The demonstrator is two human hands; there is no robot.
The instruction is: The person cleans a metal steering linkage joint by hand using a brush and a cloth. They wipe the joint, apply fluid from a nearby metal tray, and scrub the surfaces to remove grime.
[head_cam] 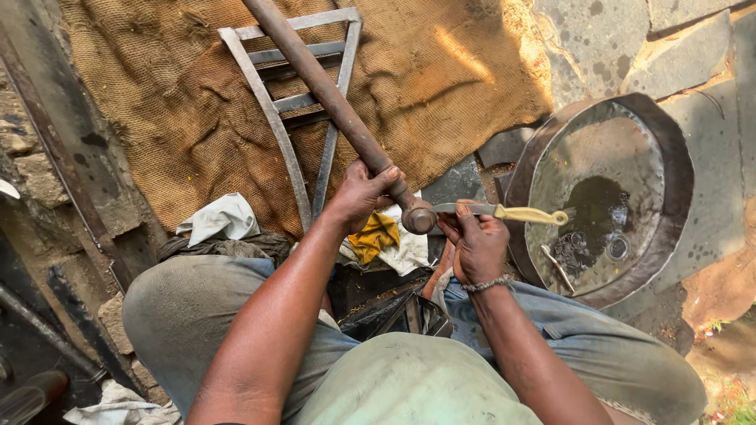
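Person squatting, seen from above, both hands out front over cluttered ground. Left hand (364, 191) clenched around a long rusty metal rod (323, 86), gripping it just above its rounded knob end (418, 218); rod runs diagonally up and left from the hands across a grey metal frame (272, 110) lying on burlap sacking (441, 71). Right hand (476, 244), beaded bracelet (488, 284) on wrist, grasping a knife (504, 212) by the blade part near the knob, fingers pinched on it; knife lies roughly level, blade toward the knob and touching or just beside it, cannot tell which, yellowish handle sticking out to the right over the rim of a big round metal pan (677, 173). Pan sits on stone paving to the right, holds a dark puddle and a few small bits, too small to tell. Under the hands: yellow cloth (376, 234) on white rag (409, 252), another pale rag (220, 219) left of it near the frame's bottom. Dark bag or sheet (394, 311) between the knees
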